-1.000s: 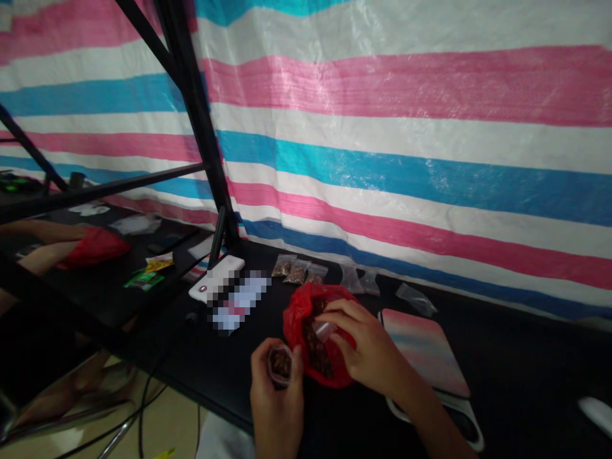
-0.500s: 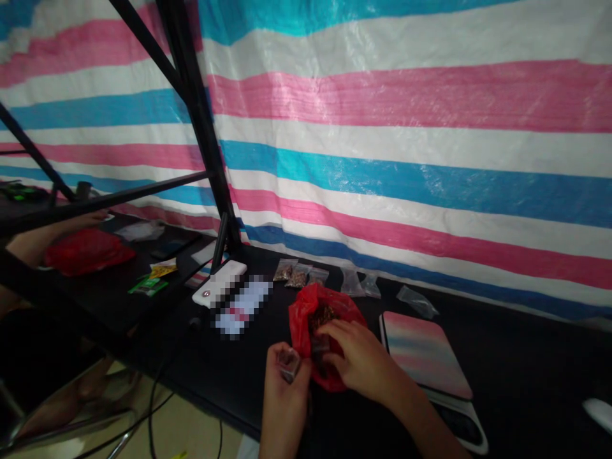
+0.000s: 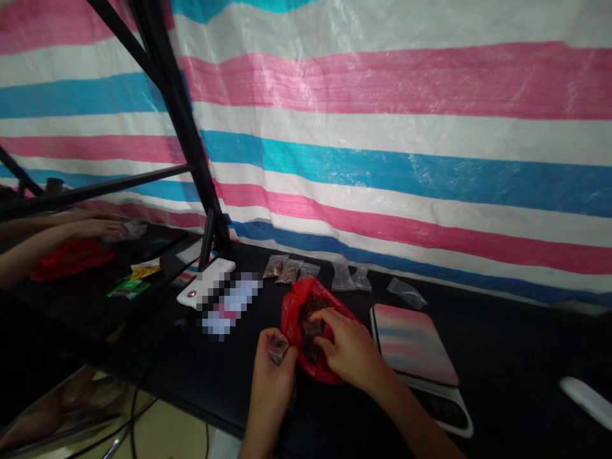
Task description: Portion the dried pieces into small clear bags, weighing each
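Left hand [image 3: 268, 382] is pinching a small clear zip bag [image 3: 278, 348] up off the table, seemingly to keep it open. Right hand [image 3: 351, 349], half curled, is reaching into a red plastic bag [image 3: 292, 325] of dark brown pieces [image 3: 310, 312] on a black table [image 3: 502, 363]; whether it grips the clear plastic piece [image 3: 312, 329] under its fingers cannot be told. Filled sachets [image 3: 282, 269] are lying beyond. Unlike a moment earlier, a co-worker's hands [image 3: 95, 229] are stretching past another red bag [image 3: 71, 259].
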`<state>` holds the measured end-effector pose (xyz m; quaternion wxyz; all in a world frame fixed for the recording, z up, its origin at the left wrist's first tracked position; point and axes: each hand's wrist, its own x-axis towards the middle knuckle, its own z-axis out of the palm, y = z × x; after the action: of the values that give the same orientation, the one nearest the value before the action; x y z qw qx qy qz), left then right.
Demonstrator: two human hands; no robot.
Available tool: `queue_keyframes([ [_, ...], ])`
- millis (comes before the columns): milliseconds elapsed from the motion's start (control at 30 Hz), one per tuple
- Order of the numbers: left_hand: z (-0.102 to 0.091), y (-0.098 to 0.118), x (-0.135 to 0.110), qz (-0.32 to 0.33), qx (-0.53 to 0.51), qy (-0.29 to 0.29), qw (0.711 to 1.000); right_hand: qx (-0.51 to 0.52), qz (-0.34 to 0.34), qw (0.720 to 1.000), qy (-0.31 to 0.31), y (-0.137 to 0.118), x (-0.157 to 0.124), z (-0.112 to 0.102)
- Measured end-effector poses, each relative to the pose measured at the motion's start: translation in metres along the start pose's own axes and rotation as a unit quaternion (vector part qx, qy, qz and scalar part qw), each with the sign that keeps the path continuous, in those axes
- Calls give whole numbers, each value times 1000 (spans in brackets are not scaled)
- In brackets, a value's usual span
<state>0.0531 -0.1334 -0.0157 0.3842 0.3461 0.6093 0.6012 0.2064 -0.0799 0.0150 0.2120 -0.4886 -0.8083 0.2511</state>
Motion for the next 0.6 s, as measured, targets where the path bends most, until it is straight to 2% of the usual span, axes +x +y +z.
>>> queue_keyframes([
  [100, -3, 1, -3, 12, -2, 7, 1000, 86, 7, 996, 14, 4, 2, 2],
  [200, -3, 4, -4, 60, 18, 33, 997, 201, -9, 980, 5, 6, 6, 0],
  [300, -2, 7, -3, 99, 54, 11, 994, 275, -38, 961, -17, 4, 8, -8],
  [433, -1, 2, -4, 110, 81, -45, 990, 245, -86, 966, -11, -8, 3, -16],
  [533, -3, -4, -7, 115, 78, -88, 986, 205, -140, 969, 6, -19, -3, -13],
  [600, -4, -7, -9, 121, 83, -92, 985, 163, -182, 969, 20, -25, -7, -10],
])
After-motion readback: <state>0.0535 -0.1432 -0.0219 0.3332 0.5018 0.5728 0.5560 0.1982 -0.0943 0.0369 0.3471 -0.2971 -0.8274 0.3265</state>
